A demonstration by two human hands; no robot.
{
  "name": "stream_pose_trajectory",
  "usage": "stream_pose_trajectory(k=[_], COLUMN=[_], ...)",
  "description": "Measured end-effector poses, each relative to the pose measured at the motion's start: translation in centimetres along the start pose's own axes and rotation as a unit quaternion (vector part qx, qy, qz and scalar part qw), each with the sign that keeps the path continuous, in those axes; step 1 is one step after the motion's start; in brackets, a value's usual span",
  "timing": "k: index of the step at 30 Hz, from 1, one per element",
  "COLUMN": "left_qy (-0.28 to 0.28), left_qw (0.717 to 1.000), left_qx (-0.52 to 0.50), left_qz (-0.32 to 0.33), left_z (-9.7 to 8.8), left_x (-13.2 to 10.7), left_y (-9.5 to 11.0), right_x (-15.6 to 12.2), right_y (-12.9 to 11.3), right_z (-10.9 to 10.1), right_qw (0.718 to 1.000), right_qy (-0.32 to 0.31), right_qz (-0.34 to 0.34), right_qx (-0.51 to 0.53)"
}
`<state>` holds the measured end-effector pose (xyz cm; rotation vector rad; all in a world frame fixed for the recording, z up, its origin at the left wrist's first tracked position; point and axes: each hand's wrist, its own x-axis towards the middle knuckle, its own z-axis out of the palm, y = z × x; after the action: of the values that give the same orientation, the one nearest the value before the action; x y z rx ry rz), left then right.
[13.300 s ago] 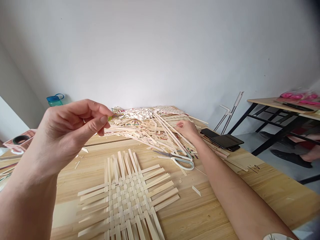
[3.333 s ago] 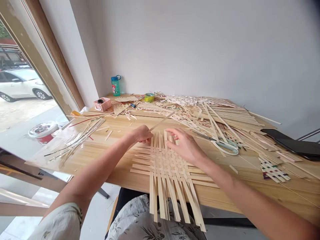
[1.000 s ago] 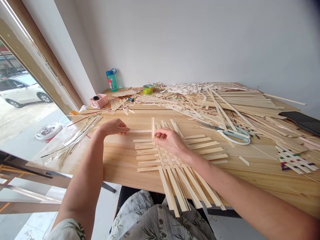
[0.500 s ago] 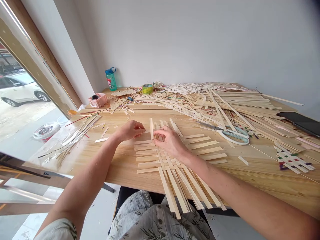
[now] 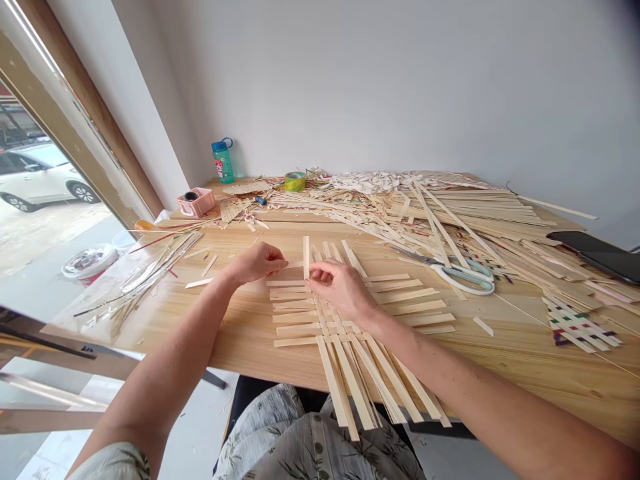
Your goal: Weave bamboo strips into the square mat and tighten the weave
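A half-woven mat of pale wooden strips [image 5: 345, 320] lies on the wooden table [image 5: 240, 327], its long ends hanging over the near edge. My left hand [image 5: 257, 262] is closed in a pinch on the left end of a loose horizontal strip [image 5: 296, 265] at the mat's far side. My right hand [image 5: 340, 288] rests on the weave with its fingers curled, pinching at the upright strips where that horizontal strip runs in.
White-handled scissors [image 5: 463, 277] lie right of the mat. A big heap of strips [image 5: 425, 213] covers the far table. A small coloured woven piece [image 5: 580, 323], a dark phone [image 5: 597, 248], tape roll [image 5: 295, 181], pink box [image 5: 197, 202] and teal bottle [image 5: 223, 161] stand around.
My left hand has slid right with the strip, from well left of the mat to its edge. My right hand has stayed on the weave's far side.
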<state>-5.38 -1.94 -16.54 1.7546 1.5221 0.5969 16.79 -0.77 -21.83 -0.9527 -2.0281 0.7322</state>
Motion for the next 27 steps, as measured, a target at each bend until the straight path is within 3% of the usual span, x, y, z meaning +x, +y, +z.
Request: stream_pose_trajectory(k=[3, 6, 10, 13, 17, 21, 23, 27], left_qy=[-0.007, -0.018, -0.033, -0.034, -0.047, -0.054, -0.051, -0.044], left_qw=[1.0, 0.999, 0.999, 0.999, 0.999, 0.999, 0.999, 0.999], left_qx=[0.016, 0.025, 0.024, 0.013, -0.001, 0.002, 0.007, 0.014], left_qz=[-0.007, -0.014, -0.021, -0.016, -0.009, -0.004, -0.003, 0.003], left_z=[-0.2, -0.2, -0.1, -0.2, -0.3, -0.1, 0.0, 0.0], left_x=[-0.1, -0.2, -0.1, -0.1, -0.1, -0.1, -0.2, -0.4], left_y=[-0.1, -0.1, 0.0, 0.0, 0.0, 0.0, 0.1, 0.6], right_x=[0.0, 0.3, 0.9, 1.2, 1.2, 1.1, 1.0, 0.8], right_y=[-0.1, 0.2, 0.8, 1.3, 2.0, 2.5, 2.4, 1.4], right_z=[-0.1, -0.5, -1.9, -3.1, -4.3, -4.6, -4.5, -3.9], right_qw=[1.0, 1.0, 0.985, 0.965, 0.946, 0.951, 0.957, 0.969], right_qy=[-0.009, 0.001, 0.042, 0.049, 0.016, -0.039, -0.025, 0.019], right_qz=[0.029, 0.016, -0.028, -0.019, 0.03, 0.075, 0.051, -0.083], right_qx=[0.009, -0.02, -0.166, -0.258, -0.321, -0.297, -0.283, -0.232])
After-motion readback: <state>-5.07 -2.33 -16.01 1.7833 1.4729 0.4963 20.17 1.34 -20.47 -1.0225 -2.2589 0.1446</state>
